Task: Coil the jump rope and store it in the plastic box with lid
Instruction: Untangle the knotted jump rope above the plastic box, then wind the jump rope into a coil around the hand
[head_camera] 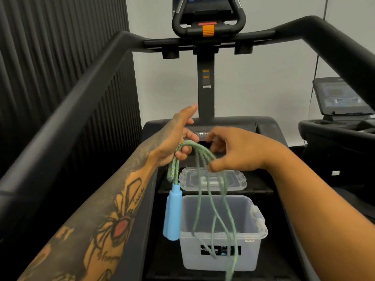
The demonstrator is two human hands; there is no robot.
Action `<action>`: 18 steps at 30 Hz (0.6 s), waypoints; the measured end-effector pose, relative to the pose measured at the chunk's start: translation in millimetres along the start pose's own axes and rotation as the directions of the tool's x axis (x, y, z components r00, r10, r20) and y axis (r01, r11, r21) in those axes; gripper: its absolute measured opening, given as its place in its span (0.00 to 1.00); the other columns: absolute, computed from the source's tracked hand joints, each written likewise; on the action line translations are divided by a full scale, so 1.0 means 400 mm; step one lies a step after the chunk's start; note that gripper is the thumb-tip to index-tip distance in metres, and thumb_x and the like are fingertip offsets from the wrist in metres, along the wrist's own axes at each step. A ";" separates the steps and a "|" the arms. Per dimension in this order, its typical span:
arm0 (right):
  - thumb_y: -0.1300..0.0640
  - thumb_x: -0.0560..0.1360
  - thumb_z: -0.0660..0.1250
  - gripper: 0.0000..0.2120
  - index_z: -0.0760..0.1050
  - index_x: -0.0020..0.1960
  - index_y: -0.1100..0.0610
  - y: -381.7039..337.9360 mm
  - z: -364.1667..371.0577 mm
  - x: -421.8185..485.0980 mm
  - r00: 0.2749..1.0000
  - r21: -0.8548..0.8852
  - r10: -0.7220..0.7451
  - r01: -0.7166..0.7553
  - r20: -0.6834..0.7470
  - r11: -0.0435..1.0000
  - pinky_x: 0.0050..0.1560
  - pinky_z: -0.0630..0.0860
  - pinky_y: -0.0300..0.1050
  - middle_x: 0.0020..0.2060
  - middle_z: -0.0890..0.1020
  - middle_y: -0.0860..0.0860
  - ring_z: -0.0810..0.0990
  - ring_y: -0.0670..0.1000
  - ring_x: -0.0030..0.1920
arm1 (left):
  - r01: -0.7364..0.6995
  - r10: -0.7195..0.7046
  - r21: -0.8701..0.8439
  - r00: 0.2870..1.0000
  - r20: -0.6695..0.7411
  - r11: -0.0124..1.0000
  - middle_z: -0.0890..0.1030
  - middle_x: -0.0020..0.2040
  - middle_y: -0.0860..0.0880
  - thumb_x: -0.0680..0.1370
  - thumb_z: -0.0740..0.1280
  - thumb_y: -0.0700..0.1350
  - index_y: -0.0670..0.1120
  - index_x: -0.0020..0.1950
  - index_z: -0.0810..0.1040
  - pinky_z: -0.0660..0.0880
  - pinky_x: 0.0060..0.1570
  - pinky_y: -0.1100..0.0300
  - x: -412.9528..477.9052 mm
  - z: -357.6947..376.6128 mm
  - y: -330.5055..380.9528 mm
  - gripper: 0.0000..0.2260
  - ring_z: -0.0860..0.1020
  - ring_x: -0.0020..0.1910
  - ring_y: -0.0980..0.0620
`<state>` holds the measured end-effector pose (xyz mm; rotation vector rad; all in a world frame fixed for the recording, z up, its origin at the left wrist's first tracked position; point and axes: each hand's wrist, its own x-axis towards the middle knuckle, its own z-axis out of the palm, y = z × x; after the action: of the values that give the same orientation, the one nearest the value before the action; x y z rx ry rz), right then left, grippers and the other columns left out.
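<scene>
Tattooed left hand [174, 138], green rope [199, 151] looped, blue handle [172, 213] dangling

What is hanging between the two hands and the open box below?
In the head view, green rope loops drape from the left hand and right hand down over the box, with a blue handle dangling at its left side.

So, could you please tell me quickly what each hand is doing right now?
Left hand: closed on the jump rope loops, blue handle hanging below.
Right hand: pinching the rope strands.
</scene>
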<state>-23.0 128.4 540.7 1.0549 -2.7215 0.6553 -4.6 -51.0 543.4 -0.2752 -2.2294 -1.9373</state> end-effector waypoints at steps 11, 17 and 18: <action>0.67 0.73 0.61 0.15 0.71 0.58 0.57 -0.035 0.068 0.070 0.998 0.667 0.053 -0.023 -0.025 0.744 0.31 0.69 0.46 0.34 0.81 0.50 0.76 0.45 0.30 | -0.102 0.103 -0.023 0.992 0.077 0.995 0.73 0.45 0.42 0.64 0.71 0.58 0.46 0.50 0.67 0.65 0.25 0.61 0.009 0.011 -0.013 0.24 0.70 0.27 0.51; 0.68 0.74 0.55 0.10 0.71 0.40 0.58 -0.015 0.049 0.095 0.954 0.801 0.154 0.122 -0.258 0.586 0.29 0.62 0.44 0.27 0.67 0.53 0.62 0.48 0.24 | -0.088 0.067 0.057 0.952 0.300 0.994 0.75 0.34 0.44 0.64 0.69 0.30 0.37 0.55 0.72 0.78 0.37 0.51 -0.001 -0.031 -0.079 0.20 0.75 0.28 0.51; 0.69 0.74 0.54 0.11 0.71 0.41 0.58 -0.013 0.046 0.096 0.953 0.832 0.149 0.146 -0.263 0.535 0.29 0.62 0.44 0.27 0.69 0.53 0.63 0.49 0.24 | -0.097 0.076 0.055 0.948 0.308 0.994 0.72 0.31 0.46 0.66 0.70 0.32 0.39 0.50 0.75 0.78 0.36 0.52 0.000 -0.032 -0.088 0.14 0.72 0.25 0.52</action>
<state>-47.5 93.4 537.1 0.9392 -2.0487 2.0905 -13.4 -68.6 511.6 -0.6949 -2.4171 -1.8754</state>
